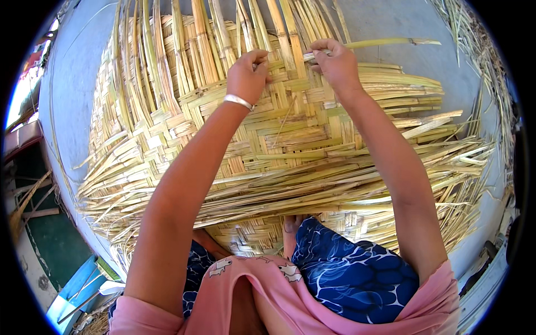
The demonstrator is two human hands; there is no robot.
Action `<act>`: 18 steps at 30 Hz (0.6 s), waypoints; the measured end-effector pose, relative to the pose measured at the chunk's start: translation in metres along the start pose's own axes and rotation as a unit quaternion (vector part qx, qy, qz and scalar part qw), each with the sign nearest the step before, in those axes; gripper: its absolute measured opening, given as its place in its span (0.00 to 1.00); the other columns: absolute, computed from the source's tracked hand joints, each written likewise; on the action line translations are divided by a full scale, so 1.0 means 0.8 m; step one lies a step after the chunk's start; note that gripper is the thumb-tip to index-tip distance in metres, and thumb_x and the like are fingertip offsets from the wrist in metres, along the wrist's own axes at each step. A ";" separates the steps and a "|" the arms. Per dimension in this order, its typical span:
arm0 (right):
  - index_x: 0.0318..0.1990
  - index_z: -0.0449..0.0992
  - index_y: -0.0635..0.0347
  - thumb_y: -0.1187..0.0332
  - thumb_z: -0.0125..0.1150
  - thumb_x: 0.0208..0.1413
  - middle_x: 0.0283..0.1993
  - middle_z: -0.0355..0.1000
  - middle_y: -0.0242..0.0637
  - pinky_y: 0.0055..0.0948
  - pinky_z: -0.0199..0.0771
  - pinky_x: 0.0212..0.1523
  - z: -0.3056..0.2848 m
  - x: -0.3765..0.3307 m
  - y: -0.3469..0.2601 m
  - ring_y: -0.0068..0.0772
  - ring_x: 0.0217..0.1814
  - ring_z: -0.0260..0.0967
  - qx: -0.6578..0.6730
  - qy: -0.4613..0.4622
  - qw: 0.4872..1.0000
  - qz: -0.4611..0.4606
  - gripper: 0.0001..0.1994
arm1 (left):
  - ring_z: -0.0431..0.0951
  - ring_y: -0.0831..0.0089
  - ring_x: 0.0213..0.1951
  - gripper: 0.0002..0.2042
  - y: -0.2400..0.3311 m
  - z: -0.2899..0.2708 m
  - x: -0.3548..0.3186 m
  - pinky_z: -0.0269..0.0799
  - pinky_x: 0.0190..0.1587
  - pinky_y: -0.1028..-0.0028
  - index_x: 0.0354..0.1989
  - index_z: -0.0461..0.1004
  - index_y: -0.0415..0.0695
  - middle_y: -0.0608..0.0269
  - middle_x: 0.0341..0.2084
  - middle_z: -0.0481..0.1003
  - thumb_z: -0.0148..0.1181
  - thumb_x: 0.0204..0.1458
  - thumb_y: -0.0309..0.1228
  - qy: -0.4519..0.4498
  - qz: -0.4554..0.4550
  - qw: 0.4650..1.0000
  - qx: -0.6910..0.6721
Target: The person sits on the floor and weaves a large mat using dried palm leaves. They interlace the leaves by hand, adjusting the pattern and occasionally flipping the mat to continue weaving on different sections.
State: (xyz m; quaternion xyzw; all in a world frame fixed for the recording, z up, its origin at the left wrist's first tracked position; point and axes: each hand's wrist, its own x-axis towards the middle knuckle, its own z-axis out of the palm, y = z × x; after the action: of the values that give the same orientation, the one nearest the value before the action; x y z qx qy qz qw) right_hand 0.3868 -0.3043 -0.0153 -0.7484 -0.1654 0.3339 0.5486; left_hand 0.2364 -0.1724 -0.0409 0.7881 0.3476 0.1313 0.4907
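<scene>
The green-yellow strip [388, 42] lies at the far part of the woven mat [282, 134], its long axis left to right, across the lengthwise strips [204, 42]. The right hand [340, 67] is nearer, its fingers pinching it, the free end reaching right; the left hand [245, 77] has curled fingers, their grip unclear to me

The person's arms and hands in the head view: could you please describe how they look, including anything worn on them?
The left hand and right hand are both bare, without gloves. A silvery-white bangle circles the left wrist; none shows on the right. The left sleeve and right sleeve are short and pink.
</scene>
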 end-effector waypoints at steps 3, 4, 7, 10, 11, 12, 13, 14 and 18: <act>0.38 0.77 0.60 0.69 0.57 0.51 0.31 0.76 0.38 0.26 0.73 0.35 -0.002 0.001 0.022 0.30 0.32 0.73 -0.112 0.081 0.986 -0.094 0.08 | 0.78 0.68 0.29 0.11 0.000 0.015 -0.024 0.74 0.32 0.72 0.42 0.74 0.40 0.57 0.36 0.73 0.56 0.51 0.29 0.090 0.124 0.973 0.174; 0.37 0.77 0.59 0.68 0.57 0.51 0.30 0.76 0.39 0.28 0.72 0.34 -0.007 0.003 0.032 0.32 0.31 0.73 -0.156 0.109 0.973 -0.133 0.08 | 0.78 0.65 0.30 0.10 0.011 0.020 -0.032 0.75 0.33 0.70 0.41 0.74 0.41 0.57 0.37 0.73 0.56 0.51 0.28 0.088 0.146 0.961 0.218; 0.37 0.77 0.57 0.66 0.57 0.50 0.31 0.76 0.42 0.32 0.72 0.36 -0.018 0.002 0.030 0.39 0.31 0.73 -0.158 0.092 0.981 -0.072 0.09 | 0.76 0.57 0.34 0.10 0.015 0.022 -0.042 0.74 0.35 0.67 0.41 0.74 0.43 0.58 0.41 0.72 0.55 0.50 0.28 0.060 0.161 0.934 0.314; 0.36 0.77 0.58 0.66 0.57 0.50 0.32 0.75 0.42 0.32 0.71 0.37 -0.018 -0.011 0.016 0.41 0.32 0.73 -0.200 0.081 0.972 -0.093 0.09 | 0.76 0.59 0.35 0.12 0.010 0.018 -0.048 0.74 0.35 0.66 0.44 0.73 0.43 0.58 0.42 0.71 0.53 0.52 0.30 0.024 0.195 0.893 0.405; 0.36 0.77 0.58 0.66 0.56 0.50 0.32 0.75 0.43 0.32 0.71 0.37 -0.018 -0.014 0.017 0.41 0.32 0.73 -0.210 0.085 0.968 -0.109 0.09 | 0.75 0.60 0.36 0.12 0.007 0.017 -0.049 0.74 0.36 0.66 0.45 0.72 0.43 0.58 0.43 0.71 0.52 0.52 0.30 0.017 0.210 0.881 0.425; 0.36 0.77 0.58 0.66 0.56 0.50 0.32 0.75 0.43 0.33 0.71 0.37 -0.019 -0.018 0.021 0.42 0.33 0.73 -0.221 0.090 0.963 -0.125 0.09 | 0.75 0.61 0.37 0.13 0.005 0.015 -0.050 0.73 0.37 0.66 0.46 0.71 0.43 0.58 0.44 0.70 0.52 0.52 0.30 0.009 0.224 0.867 0.444; 0.36 0.77 0.58 0.66 0.56 0.49 0.31 0.75 0.43 0.33 0.71 0.36 -0.020 -0.019 0.026 0.42 0.33 0.73 -0.232 0.094 0.958 -0.141 0.08 | 0.75 0.61 0.38 0.13 0.003 0.013 -0.051 0.73 0.38 0.66 0.47 0.71 0.42 0.58 0.44 0.70 0.51 0.53 0.30 -0.008 0.230 0.864 0.447; 0.35 0.77 0.58 0.66 0.56 0.49 0.31 0.75 0.43 0.33 0.71 0.36 -0.020 -0.019 0.028 0.42 0.33 0.73 -0.238 0.099 0.956 -0.139 0.09 | 0.74 0.61 0.40 0.14 0.004 0.012 -0.050 0.73 0.40 0.66 0.47 0.71 0.42 0.58 0.45 0.69 0.51 0.53 0.31 -0.025 0.238 0.860 0.450; 0.35 0.77 0.58 0.66 0.56 0.49 0.31 0.75 0.43 0.34 0.71 0.37 -0.025 -0.016 0.022 0.42 0.33 0.73 -0.216 0.087 0.967 -0.106 0.09 | 0.72 0.60 0.45 0.17 0.008 -0.004 -0.040 0.70 0.46 0.65 0.50 0.68 0.41 0.56 0.48 0.67 0.53 0.52 0.31 -0.091 0.251 0.840 0.472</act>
State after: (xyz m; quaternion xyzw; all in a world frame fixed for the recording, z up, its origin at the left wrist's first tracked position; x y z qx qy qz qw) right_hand 0.3892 -0.3321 -0.0244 -0.8534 -0.2635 0.1636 0.4190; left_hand 0.2143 -0.1936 -0.0297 0.9930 0.1114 -0.0017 0.0391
